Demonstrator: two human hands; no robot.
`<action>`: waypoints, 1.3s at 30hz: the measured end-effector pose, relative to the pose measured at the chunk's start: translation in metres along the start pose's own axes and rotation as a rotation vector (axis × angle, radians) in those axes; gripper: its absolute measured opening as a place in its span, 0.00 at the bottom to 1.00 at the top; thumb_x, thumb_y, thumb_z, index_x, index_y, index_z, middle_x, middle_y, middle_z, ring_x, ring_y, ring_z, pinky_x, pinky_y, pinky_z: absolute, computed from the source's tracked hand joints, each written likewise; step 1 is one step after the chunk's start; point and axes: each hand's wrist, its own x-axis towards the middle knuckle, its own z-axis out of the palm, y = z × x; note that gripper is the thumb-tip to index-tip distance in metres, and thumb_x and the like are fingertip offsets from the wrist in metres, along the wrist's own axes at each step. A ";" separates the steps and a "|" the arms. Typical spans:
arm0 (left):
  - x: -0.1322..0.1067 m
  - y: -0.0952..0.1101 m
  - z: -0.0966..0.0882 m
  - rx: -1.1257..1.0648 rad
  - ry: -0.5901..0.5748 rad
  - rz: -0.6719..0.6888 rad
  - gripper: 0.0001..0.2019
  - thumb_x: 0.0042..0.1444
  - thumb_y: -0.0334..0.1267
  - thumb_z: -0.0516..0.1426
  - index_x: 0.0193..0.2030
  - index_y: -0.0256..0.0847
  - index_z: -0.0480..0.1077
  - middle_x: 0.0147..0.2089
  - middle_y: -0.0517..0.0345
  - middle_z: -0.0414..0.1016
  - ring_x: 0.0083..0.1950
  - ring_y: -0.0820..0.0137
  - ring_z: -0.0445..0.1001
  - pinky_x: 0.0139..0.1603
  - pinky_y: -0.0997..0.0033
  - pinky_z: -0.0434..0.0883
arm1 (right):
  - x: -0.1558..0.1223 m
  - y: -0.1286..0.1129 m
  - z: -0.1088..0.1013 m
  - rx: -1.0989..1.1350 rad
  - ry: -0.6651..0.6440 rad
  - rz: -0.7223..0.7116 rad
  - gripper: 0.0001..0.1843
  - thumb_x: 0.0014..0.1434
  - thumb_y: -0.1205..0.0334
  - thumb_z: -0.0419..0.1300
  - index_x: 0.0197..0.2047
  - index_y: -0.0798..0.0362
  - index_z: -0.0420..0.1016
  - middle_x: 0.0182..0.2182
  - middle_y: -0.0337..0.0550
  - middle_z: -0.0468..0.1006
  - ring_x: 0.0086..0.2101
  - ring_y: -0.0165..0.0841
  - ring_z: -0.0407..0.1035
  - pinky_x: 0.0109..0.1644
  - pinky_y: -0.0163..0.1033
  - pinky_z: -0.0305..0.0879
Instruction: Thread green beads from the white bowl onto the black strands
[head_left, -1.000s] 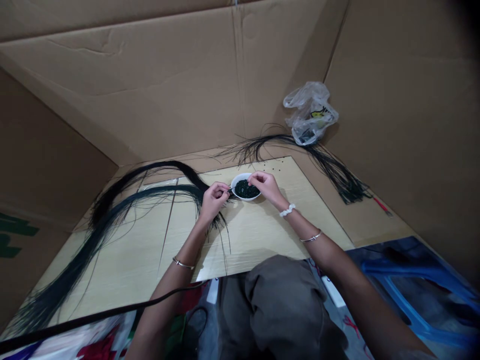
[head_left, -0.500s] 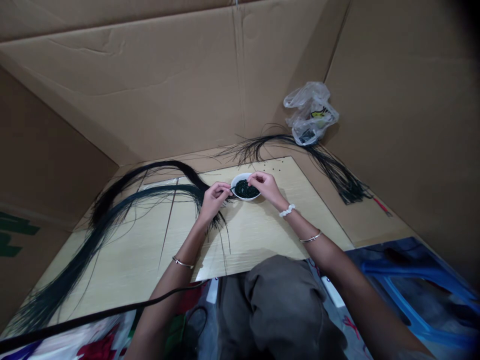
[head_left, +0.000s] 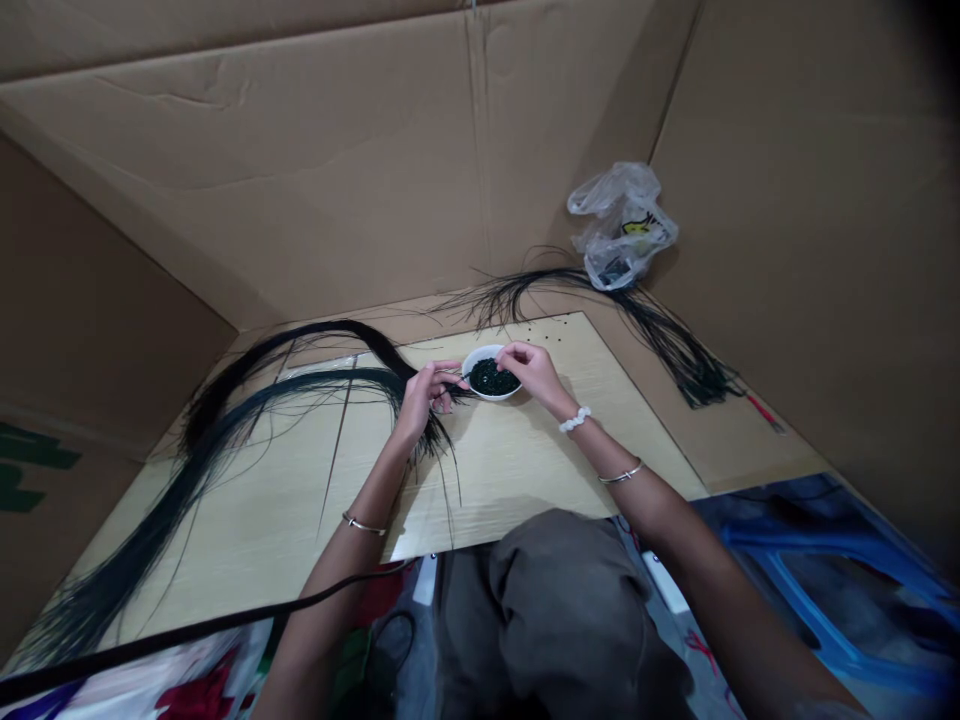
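Observation:
A small white bowl (head_left: 475, 359) filled with dark green beads (head_left: 491, 378) sits on a pale wooden board (head_left: 510, 470). My right hand (head_left: 531, 368) hovers over the bowl's right rim, its fingers pinched together on something too small to name. My left hand (head_left: 426, 392) rests just left of the bowl, fingers closed on a thin dark strand at the end of a long bundle of black strands (head_left: 225, 415). The bundle sweeps left across the board.
A second bundle of black strands (head_left: 660, 335) lies at the back right below a crumpled plastic bag (head_left: 621, 225). Cardboard walls (head_left: 315, 170) enclose the board. A black cable (head_left: 187, 632) crosses near my lap. A blue stool (head_left: 817, 590) stands at the right.
My left hand's fingers have shifted slightly toward the bowl, with the forefinger stretched out a little more. My right hand has stayed over the bowl.

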 end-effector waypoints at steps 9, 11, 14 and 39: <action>0.000 -0.001 0.000 0.078 -0.019 -0.007 0.27 0.65 0.57 0.49 0.50 0.32 0.73 0.37 0.47 0.80 0.21 0.75 0.67 0.21 0.74 0.57 | -0.001 -0.004 0.000 -0.002 -0.006 -0.012 0.12 0.54 0.55 0.63 0.30 0.57 0.76 0.27 0.41 0.77 0.31 0.30 0.70 0.40 0.35 0.64; -0.002 -0.002 0.001 0.143 -0.036 -0.002 0.26 0.66 0.56 0.49 0.50 0.33 0.73 0.38 0.48 0.80 0.22 0.75 0.68 0.22 0.75 0.59 | -0.003 -0.009 0.001 -0.007 -0.019 -0.034 0.12 0.55 0.55 0.63 0.31 0.57 0.76 0.27 0.41 0.77 0.31 0.30 0.69 0.39 0.35 0.64; -0.007 -0.003 0.004 0.287 -0.067 0.044 0.24 0.67 0.55 0.49 0.51 0.35 0.74 0.39 0.51 0.79 0.24 0.74 0.70 0.26 0.74 0.64 | -0.008 -0.019 0.003 -0.044 -0.045 -0.075 0.13 0.55 0.55 0.63 0.32 0.57 0.76 0.28 0.41 0.77 0.29 0.29 0.67 0.36 0.34 0.61; -0.015 0.002 0.018 0.312 -0.069 0.149 0.22 0.64 0.53 0.55 0.29 0.36 0.74 0.19 0.63 0.62 0.20 0.77 0.57 0.23 0.74 0.56 | -0.019 -0.017 0.032 0.117 -0.186 -0.054 0.19 0.57 0.45 0.65 0.39 0.54 0.83 0.41 0.46 0.82 0.43 0.35 0.75 0.51 0.40 0.70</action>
